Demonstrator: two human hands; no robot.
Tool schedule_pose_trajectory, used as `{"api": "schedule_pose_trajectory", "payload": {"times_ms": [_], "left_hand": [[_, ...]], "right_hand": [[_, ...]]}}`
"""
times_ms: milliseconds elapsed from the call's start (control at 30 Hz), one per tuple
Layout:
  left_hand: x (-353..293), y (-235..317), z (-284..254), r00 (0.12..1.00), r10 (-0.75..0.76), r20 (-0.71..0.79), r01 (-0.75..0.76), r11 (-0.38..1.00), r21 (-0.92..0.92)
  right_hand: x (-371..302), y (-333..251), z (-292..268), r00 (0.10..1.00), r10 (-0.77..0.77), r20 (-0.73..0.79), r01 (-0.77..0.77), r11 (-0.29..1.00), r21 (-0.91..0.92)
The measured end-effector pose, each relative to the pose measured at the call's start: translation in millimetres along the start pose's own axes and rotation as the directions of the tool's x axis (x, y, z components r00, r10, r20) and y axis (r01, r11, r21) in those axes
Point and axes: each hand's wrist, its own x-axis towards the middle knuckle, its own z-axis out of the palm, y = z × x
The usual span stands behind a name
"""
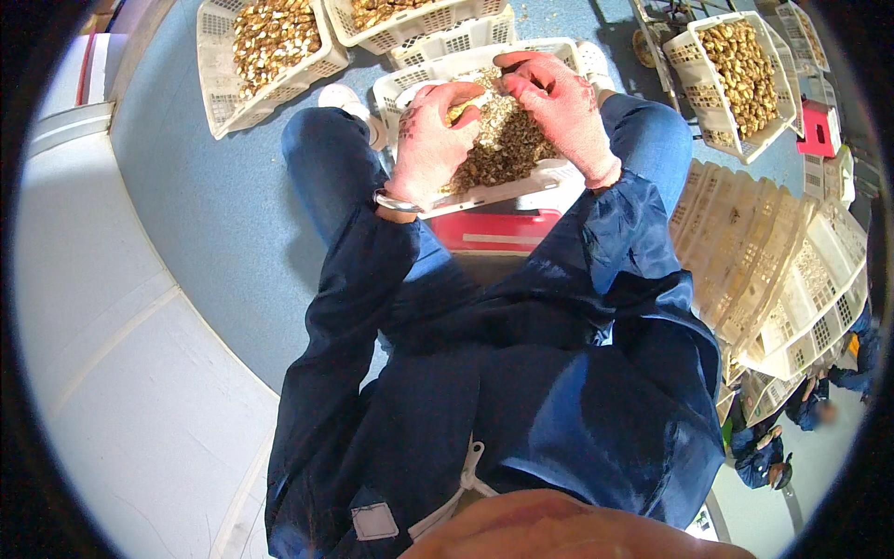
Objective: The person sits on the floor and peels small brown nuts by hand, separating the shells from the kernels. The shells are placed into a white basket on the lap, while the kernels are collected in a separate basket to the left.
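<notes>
Between my knees stands a white plastic basket (480, 197), holding a heap of small brown and pale bits (510, 154). My left hand (431, 144), in a pink glove, is over the basket's left side. Its thumb and fingers curl round a small yellowish-brown piece (457, 112), partly hidden by the glove. My right hand (566, 114), also gloved in pink, is over the basket's far right part, with its fingers bent together and pointing left. Whatever is between those fingers, if anything, is hidden.
White crates of golden-brown rounded pieces stand at the far left (207, 70), far middle (447, 39) and far right (712, 102). Stacked pale crates (745, 242) lean at my right. A red box (498, 228) sits under the basket's near edge. Other people (759, 456) are at lower right.
</notes>
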Motion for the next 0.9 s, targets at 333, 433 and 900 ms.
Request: {"api": "schedule_pose_trajectory", "payload": {"times_ms": [333,433,900], "left_hand": [[5,-13,-11,0.947,-0.15,0.283,0.297,0.743,-0.599],[-6,-21,-16,0.945,0.183,0.272,-0.052,0.903,-0.426],[-6,11,-30,0.752,-0.302,0.586,0.645,0.519,-0.561]], "right_hand": [[-5,-8,0,0.986,0.117,0.122,-0.148,0.947,0.285],[-6,-10,-5,0.989,0.052,0.14,-0.098,0.936,0.339],[-2,3,-8,0.969,-0.22,0.111,0.213,0.974,0.071]]}}
